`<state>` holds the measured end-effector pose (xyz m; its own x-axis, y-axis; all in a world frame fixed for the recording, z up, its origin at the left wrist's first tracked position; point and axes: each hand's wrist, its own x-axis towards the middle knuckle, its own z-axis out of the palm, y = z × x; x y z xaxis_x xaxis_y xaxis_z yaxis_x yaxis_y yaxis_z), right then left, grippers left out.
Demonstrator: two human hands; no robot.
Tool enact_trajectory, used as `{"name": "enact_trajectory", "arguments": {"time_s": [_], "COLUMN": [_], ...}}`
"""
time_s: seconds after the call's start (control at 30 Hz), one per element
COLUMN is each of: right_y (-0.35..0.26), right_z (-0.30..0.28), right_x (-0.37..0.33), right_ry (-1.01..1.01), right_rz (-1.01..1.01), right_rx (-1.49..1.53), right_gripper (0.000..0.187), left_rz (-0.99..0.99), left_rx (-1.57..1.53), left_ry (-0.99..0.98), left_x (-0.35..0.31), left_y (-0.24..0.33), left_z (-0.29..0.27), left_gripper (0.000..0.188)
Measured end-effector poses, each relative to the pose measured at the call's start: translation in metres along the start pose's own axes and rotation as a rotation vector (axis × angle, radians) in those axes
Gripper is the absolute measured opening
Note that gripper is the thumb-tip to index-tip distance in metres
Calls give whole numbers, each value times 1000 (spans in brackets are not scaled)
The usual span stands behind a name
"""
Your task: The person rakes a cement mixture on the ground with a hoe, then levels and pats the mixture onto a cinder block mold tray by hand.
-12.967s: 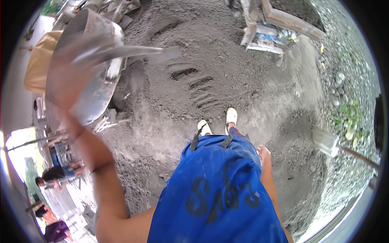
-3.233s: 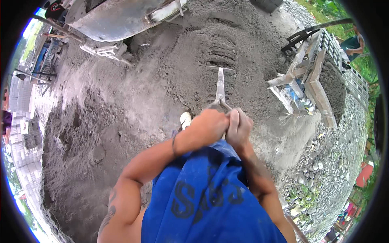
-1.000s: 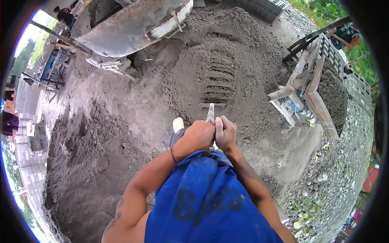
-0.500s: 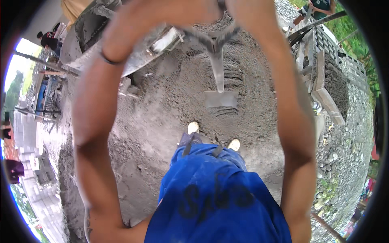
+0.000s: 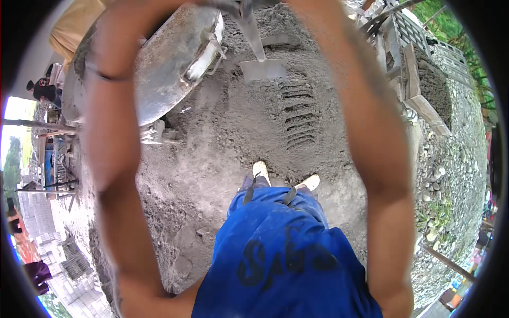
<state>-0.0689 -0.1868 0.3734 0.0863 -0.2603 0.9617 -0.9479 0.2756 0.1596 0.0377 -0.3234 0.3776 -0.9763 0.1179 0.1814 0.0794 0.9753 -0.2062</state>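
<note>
Both my arms reach forward to the upper edge, where the handle of a shovel (image 5: pixel 253 34) forks. My left hand (image 5: pixel 199 2) barely shows at one side of the fork, and my right hand (image 5: pixel 297 2) is at the other. The upper edge cuts off their fingers, but the shovel moves along with both arms. Its flat, straight-edged grey blade (image 5: pixel 263 69) is down at the grey, gritty mix (image 5: pixel 254 111); whether it digs in is unclear. A row of short grooves (image 5: pixel 298 119) marks the mix between the blade and my feet.
A large round metal pan (image 5: pixel 172 63) tilts at the upper left, with broken blocks (image 5: pixel 154 132) beneath its rim. To the right stands a wooden-sided box (image 5: pixel 427 114) of dark aggregate beside gravel (image 5: pixel 450 175). Stacked blocks (image 5: pixel 69 259) and a person (image 5: pixel 46 91) are far left.
The shovel has moved away from my feet and a little left. My hands have gone up mostly past the upper edge. More grooves now show, and more of the metal pan.
</note>
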Motion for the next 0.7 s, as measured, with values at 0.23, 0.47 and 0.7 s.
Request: {"name": "enact_trajectory", "arguments": {"time_s": [0.23, 0.47, 0.7], "right_y": [-97, -186, -191], "right_z": [9, -59, -87], "right_x": [-292, -296, -246], "right_ry": [-365, -517, -564], "right_rz": [843, 918, 842], "right_rx": [548, 580, 652], "right_gripper": [25, 24, 21], "left_rz": [-8, 16, -166], "left_rx": [-261, -463, -598], "left_ry": [120, -129, -93], "left_x": [-68, -165, -184], "left_y": [112, 150, 169], "left_z": [231, 209, 155], "left_gripper": [12, 11, 12]}}
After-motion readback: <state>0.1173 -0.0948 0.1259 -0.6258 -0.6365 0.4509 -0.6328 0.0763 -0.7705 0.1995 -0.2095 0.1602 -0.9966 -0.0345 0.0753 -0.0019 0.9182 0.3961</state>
